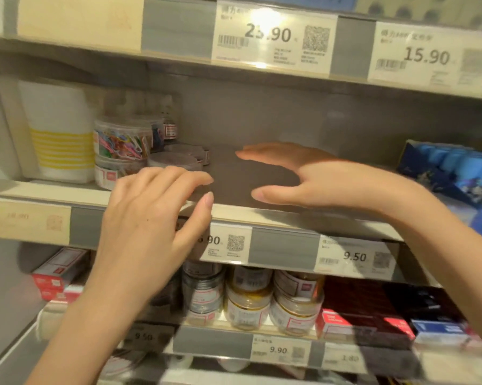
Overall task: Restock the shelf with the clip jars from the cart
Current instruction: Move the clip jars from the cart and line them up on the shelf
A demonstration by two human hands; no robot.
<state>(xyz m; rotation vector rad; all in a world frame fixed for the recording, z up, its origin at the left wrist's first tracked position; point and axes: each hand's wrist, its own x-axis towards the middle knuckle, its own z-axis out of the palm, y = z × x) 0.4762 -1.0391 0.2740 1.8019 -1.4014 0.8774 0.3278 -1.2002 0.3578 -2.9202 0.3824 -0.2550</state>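
Reaching over the front edge of the middle shelf, both hands hold nothing: the left hand (150, 218) has its fingers loosely bent and fanned, fingertips near the shelf lip, while the right hand (303, 176) is spread wide, its fingers stretched flat toward the left above the shelf floor and its thumb pointing left below them, so the grip of each is slack and unfilled. Between and beneath them lies a bare stretch of the grey metal shelf board (242, 179). Just beyond the left fingertips, at the left of that board, stand the clear round plastic clip jars: a top jar filled with multicoloured paper clips (120, 140) sits stacked on a lower clear jar with a red-and-white label (114, 173), and beside them to the right are two low clear jars with dark contents (175, 159), one behind the other. Further left stands a white paper pack with yellow stripes (59, 134). At the right end of the same shelf lies a dark blue printed box (451, 173), blurred. Along the shelf's front rail runs a strip of price tags, one reading 9.50 (355, 257); the rail above carries tags reading 15.90 (426, 55). On the shelf below stand stacked glass-clear jars with gold and silver contents (248, 298), flanked by red and white small boxes (59, 276).
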